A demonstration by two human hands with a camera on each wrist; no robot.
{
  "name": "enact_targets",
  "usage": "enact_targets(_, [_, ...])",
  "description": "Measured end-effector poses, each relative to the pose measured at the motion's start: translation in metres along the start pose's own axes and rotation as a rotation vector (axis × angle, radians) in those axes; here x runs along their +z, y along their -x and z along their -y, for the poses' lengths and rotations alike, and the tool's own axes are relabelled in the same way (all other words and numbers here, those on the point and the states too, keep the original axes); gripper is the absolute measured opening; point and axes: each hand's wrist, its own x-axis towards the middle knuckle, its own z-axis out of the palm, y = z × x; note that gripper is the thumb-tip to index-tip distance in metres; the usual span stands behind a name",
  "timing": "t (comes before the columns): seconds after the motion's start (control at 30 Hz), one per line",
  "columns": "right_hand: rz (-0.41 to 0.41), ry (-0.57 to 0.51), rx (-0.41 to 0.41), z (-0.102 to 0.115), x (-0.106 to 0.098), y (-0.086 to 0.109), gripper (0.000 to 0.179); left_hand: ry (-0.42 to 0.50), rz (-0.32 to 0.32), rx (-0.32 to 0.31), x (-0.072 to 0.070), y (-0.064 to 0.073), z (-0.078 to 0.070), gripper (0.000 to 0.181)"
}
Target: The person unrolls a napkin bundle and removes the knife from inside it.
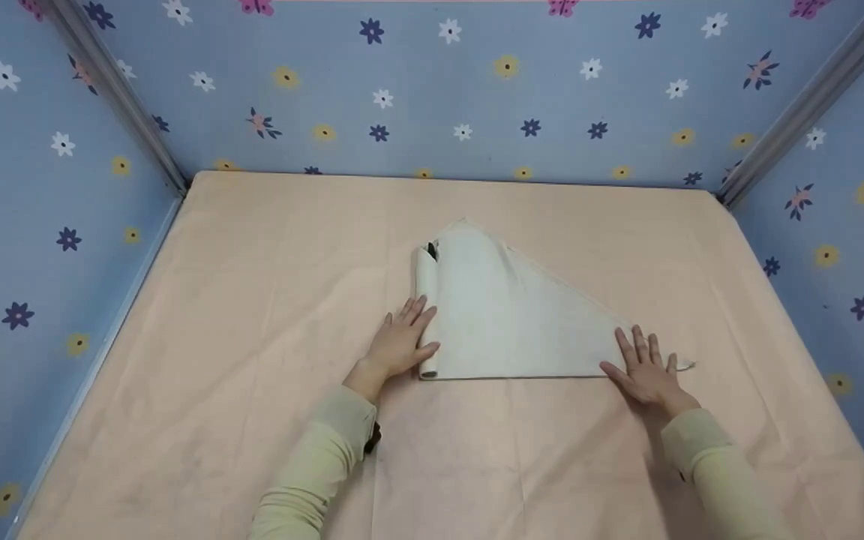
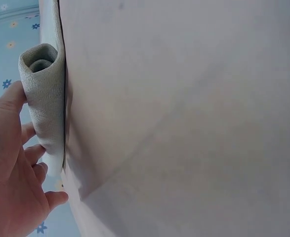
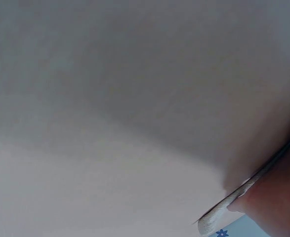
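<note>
Off-white cloth [image 1: 522, 315] lies on the table [image 1: 274, 300]; its rolled edge [image 1: 427, 274], long axis running away from you, is under your L hand [image 1: 400, 337], fingers extended; R hand [image 1: 648, 375], fingers spread, touches cloth's R end.

Blue flowered walls [image 1: 432, 75] with grey corner posts [image 1: 123, 91] border a peach-covered surface [image 1: 267, 300].

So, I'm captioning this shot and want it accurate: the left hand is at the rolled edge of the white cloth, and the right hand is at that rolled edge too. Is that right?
Not quite: the right hand is at the narrow end of the white cloth, as the head view shows. The left hand is at the rolled edge, as you say.
</note>
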Motion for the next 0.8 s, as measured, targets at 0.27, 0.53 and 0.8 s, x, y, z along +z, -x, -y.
enact_targets(0.27, [-0.005, 0.020, 0.007, -0.001, 0.000, -0.001, 0.077, 0.008, -0.011, 0.011, -0.001, 0.001, 0.004, 0.063])
enact_targets(0.53, [-0.001, 0.011, 0.003, 0.000, 0.000, -0.001, 0.077, 0.012, 0.006, -0.016, -0.002, 0.003, 0.007, 0.063])
enact_targets(0.8, [0.006, 0.008, 0.006, 0.002, -0.002, 0.001, 0.076, 0.008, 0.006, -0.013, -0.003, 0.006, 0.011, 0.062])
